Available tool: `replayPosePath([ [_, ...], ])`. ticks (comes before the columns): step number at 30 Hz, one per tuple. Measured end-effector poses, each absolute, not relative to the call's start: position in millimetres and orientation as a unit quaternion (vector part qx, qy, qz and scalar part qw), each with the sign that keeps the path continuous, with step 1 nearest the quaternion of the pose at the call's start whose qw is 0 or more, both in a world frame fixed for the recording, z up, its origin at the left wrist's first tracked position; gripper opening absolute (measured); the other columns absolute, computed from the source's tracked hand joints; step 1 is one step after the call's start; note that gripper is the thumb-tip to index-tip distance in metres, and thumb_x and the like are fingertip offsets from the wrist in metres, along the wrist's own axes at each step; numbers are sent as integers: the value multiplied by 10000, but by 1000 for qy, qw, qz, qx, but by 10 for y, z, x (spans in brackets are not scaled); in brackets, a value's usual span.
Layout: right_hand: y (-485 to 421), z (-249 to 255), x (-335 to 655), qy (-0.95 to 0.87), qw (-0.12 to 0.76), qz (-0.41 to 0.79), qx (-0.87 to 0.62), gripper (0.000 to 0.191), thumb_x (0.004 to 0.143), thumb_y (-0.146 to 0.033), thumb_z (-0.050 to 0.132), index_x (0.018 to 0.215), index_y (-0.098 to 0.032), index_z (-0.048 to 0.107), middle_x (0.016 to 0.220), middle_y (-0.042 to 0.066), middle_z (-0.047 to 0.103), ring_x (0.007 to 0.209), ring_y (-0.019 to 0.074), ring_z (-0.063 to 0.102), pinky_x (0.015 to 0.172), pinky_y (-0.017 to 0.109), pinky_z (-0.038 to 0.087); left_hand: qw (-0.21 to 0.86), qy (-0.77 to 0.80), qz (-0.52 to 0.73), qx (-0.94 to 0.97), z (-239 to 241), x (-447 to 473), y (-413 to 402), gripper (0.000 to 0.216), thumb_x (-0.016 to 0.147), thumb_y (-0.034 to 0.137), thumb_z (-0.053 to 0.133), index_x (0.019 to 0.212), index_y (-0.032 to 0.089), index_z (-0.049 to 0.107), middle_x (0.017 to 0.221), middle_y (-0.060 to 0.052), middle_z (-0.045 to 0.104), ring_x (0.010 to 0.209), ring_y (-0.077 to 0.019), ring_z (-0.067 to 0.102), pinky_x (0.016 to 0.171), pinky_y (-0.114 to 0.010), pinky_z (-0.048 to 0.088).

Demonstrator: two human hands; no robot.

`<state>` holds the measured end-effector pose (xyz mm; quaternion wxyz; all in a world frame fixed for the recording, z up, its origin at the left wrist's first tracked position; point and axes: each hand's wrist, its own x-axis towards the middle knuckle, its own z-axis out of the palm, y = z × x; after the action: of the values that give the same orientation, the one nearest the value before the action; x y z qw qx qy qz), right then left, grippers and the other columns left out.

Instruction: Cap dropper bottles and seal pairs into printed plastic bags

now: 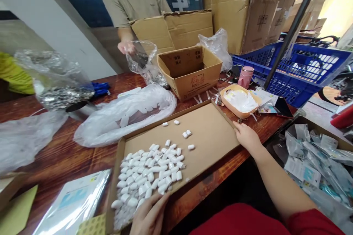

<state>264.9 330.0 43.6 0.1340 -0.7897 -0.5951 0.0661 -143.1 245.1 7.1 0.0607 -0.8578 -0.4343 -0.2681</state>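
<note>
A shallow cardboard tray (211, 132) lies slanted on the table in front of me. Many small white plastic caps (154, 167) are heaped in its left half, and several more lie scattered toward the middle. At the near left, some small clear pieces (125, 214) sit beside the caps. My left hand (150, 214) is closed over the tray's near rim, fingers together close to the heap. On the right end, my right hand (248, 137) grips the tray's rim, with the thumb on top and the other fingers partly hidden.
Beyond the tray are a plastic bag of white pieces (138, 112), an open carton (193, 80), an orange basin (238, 101) and a pink cup (246, 77). A co-worker's hand (127, 47) holds a clear bag. Packaged goods (311, 165) fill a box at right; printed packaging (74, 200) lies left.
</note>
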Motion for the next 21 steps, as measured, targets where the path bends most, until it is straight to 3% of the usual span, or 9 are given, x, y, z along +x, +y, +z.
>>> replayPosePath([
  [3,3376,443,2756,-593,147,24,-791,402,909,-241,441,1275,-168,589,1057,159,663,893,268,653,772,365,487,58,-429,-314,-845,126,-1165,2547,313,946,219,419,975,191,730,871,-74,715,784,-170,699,722,-254,585],
  [7,3367,502,2652,-619,214,-59,-754,416,905,-249,421,1234,-50,579,1125,247,616,1001,342,605,852,492,473,56,-441,-330,-833,228,-947,2544,262,932,155,454,1022,159,700,884,-91,703,826,-179,686,760,-284,581],
  [12,3175,507,2156,-746,302,-61,-591,277,921,-296,442,1077,-184,642,1061,125,660,1012,248,616,925,420,491,93,-457,-339,-817,405,-1066,2290,251,893,117,532,1121,150,633,988,-87,700,956,-197,656,969,-377,502],
  [15,3089,463,1876,-794,354,-37,-492,220,925,-254,472,1065,-208,636,1018,103,668,969,233,628,895,417,511,124,-482,-352,-793,463,-1297,2100,282,875,68,532,1138,131,610,1032,-106,694,1020,-209,636,999,-372,471],
  [21,3047,453,1664,-823,372,-49,-427,206,913,-204,507,1089,-213,615,1007,96,660,940,229,633,845,410,530,158,-521,-340,-767,455,-1497,1859,302,875,52,521,1164,110,585,1112,-147,688,1133,-242,597,1020,-396,437],
])
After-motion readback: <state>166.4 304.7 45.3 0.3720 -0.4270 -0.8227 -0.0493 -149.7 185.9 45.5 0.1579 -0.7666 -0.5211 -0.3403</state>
